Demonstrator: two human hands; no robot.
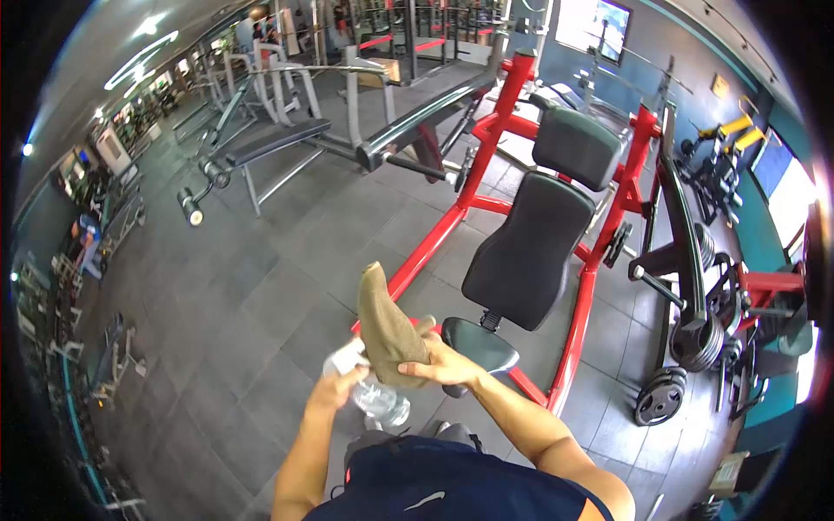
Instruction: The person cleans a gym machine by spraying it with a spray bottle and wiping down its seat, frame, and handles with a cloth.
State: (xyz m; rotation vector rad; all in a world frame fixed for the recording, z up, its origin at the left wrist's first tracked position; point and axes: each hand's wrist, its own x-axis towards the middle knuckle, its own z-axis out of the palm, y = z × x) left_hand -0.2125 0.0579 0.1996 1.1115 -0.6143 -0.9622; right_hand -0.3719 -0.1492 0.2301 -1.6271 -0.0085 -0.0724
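Note:
A clear spray bottle (379,401) with a white top hangs tilted in my left hand (334,387), whose fingers are wrapped about its upper part. Right beside it, my right hand (443,363) grips an olive-brown cloth (389,334), thumb on the near side. The cloth bunches at my fingers, and one long end points up and away. It overlaps part of the bottle's top in this view. Both hands are close together in front of my body, before the small dark seat (482,347) of a red-framed machine.
Just ahead stands the red machine frame (426,247) with a black back pad (530,252) and headrest (578,148). Weight plates (662,398) rest at the right. A flat bench (278,141) stands farther left on the grey tiled floor (217,321). A person (89,243) is at the far left.

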